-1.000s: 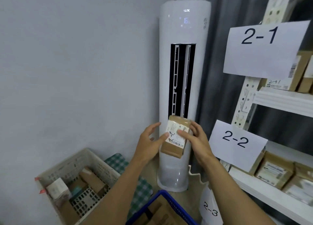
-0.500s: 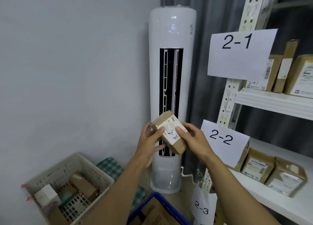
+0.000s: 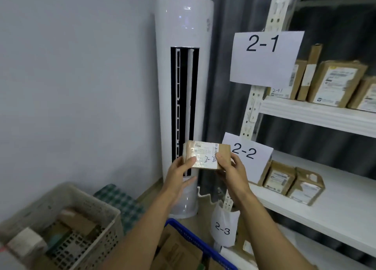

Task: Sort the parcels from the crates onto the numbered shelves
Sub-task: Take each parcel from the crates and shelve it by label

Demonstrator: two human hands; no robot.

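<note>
A small brown parcel [image 3: 207, 153] with a white label and a handwritten "2-" is held level in front of me. My left hand [image 3: 179, 176] grips its left end, thumb on the label. My right hand [image 3: 230, 172] pinches its right end, thumb over the end of the handwritten number. To the right stands the white shelving unit [image 3: 317, 115] with paper signs 2-1 [image 3: 264, 56], 2-2 [image 3: 247, 153] and 2-3 [image 3: 223, 227]. Brown parcels stand on shelf 2-1 [image 3: 335, 82] and shelf 2-2 [image 3: 293, 180].
A beige perforated crate [image 3: 101, 210] with parcels sits at lower left, a blue crate [image 3: 195, 241] with cardboard parcels below my arms. A tall white air conditioner [image 3: 183, 70] stands behind the held parcel. A green checked cloth [image 3: 120, 200] lies on the floor.
The parcel has been turned from upright and tilted to lying level with its label facing me. My view has shifted right, showing more of the shelves.
</note>
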